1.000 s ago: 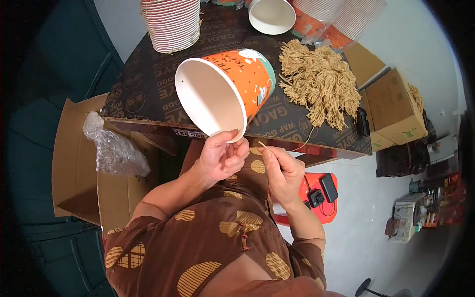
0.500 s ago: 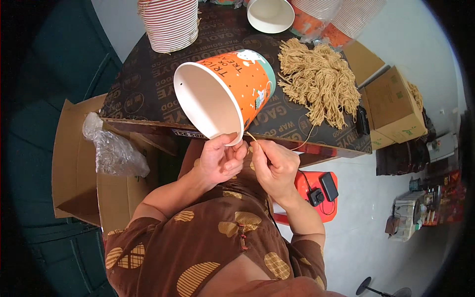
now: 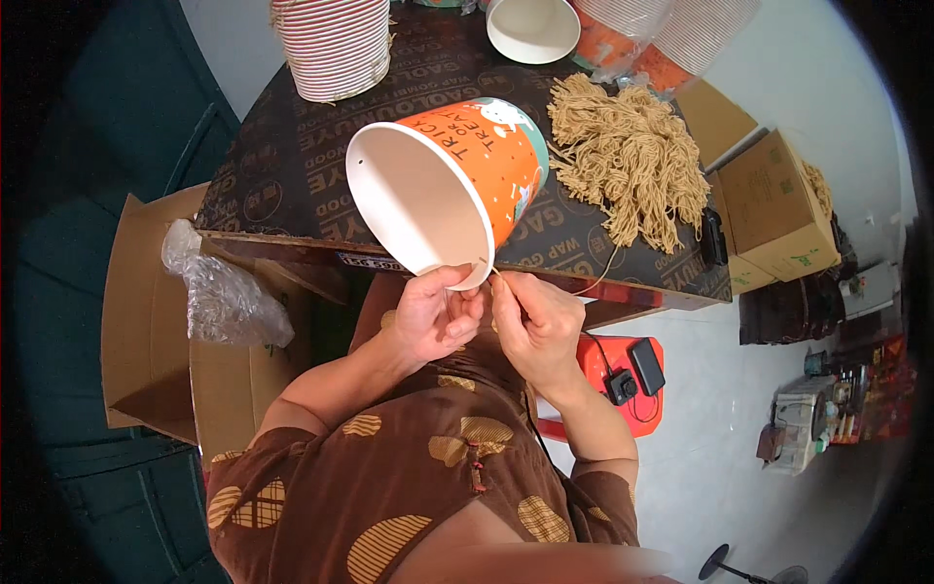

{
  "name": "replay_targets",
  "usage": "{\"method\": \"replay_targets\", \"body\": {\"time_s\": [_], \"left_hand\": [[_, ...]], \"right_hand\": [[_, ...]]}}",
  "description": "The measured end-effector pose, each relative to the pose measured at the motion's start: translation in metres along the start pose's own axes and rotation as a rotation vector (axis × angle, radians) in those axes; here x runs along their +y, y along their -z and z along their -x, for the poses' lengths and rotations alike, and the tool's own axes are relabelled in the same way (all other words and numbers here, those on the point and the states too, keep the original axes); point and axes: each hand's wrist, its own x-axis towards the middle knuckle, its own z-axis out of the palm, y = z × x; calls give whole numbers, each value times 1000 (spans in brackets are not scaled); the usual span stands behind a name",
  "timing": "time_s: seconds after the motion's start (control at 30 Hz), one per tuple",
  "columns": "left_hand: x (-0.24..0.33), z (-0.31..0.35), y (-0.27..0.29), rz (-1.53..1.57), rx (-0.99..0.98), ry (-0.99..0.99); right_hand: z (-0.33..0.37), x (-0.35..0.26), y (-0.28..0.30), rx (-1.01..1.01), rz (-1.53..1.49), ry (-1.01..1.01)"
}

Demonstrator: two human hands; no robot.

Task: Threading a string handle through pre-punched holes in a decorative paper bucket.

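An orange paper bucket (image 3: 479, 146) with a white inside lies tilted on the table, its mouth toward me; a small hole shows in the wall near the far rim. My left hand (image 3: 440, 313) pinches the near rim, thumb inside the mouth. Just right of it, my right hand (image 3: 535, 319) is closed on a thin tan cord (image 3: 498, 273), held against the outer wall at the rim. The cord's tip appears to poke through to the inside, beside my left thumb. Right of the bucket lies a heap of cut tan cords (image 3: 628, 161), one strand trailing over the table edge.
The dark patterned table (image 3: 282, 195) holds a stack of nested buckets (image 3: 336, 49) at far left, a white bucket (image 3: 532, 29) and wrapped stacks (image 3: 671, 44) behind. An open carton (image 3: 146, 321) with plastic film (image 3: 233, 302) stands left; a red stool (image 3: 647, 399) with small devices stands right.
The bucket has shifted slightly right and turned a little. The cord has gone from outside the rim to its end showing inside. My right hand has moved slightly closer to the rim.
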Motion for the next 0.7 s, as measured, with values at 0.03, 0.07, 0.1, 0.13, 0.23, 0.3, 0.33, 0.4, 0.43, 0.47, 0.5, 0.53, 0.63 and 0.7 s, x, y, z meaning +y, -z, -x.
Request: {"method": "replay_targets", "body": {"time_s": [0.03, 0.07, 0.1, 0.13, 0.23, 0.3, 0.33, 0.4, 0.43, 0.47, 0.5, 0.53, 0.63, 0.7], "left_hand": [[0, -1, -1, -42, 33, -4], [0, -2, -1, -85, 65, -6], [1, -2, -3, -85, 64, -7], [2, -1, -7, -193, 115, -9], [6, 1, -26, -380, 229, -61], [7, 2, -31, -534, 295, -135], [7, 2, -31, -533, 295, -135], [8, 2, -30, -630, 384, -165], [8, 2, -31, -630, 384, -165], [9, 1, -31, -690, 404, -163], [9, 1, -31, -751, 424, -161], [8, 0, -28, -752, 423, -161], [8, -2, -24, -831, 436, -214], [6, 0, -30, -982, 499, -232]], "right_hand": [[0, 0, 0, 5, -1, -2], [0, 1, 0, 5, -1, -1], [2, 4, 0, 1, 8, -14], [4, 7, -1, -4, 17, -27], [14, 19, -2, -16, -23, -116], [21, 26, -5, -24, -126, -172], [26, 31, -9, -25, -268, -294], [33, 34, -14, -25, -410, -416], [36, 33, -17, 11, -569, -541], [38, 33, -20, 48, -729, -665], [41, 36, -24, 49, -729, -665], [45, 41, -29, 105, -822, -737], [48, 43, -40, 200, -952, -838], [49, 45, -42, 245, -988, -868]]}}
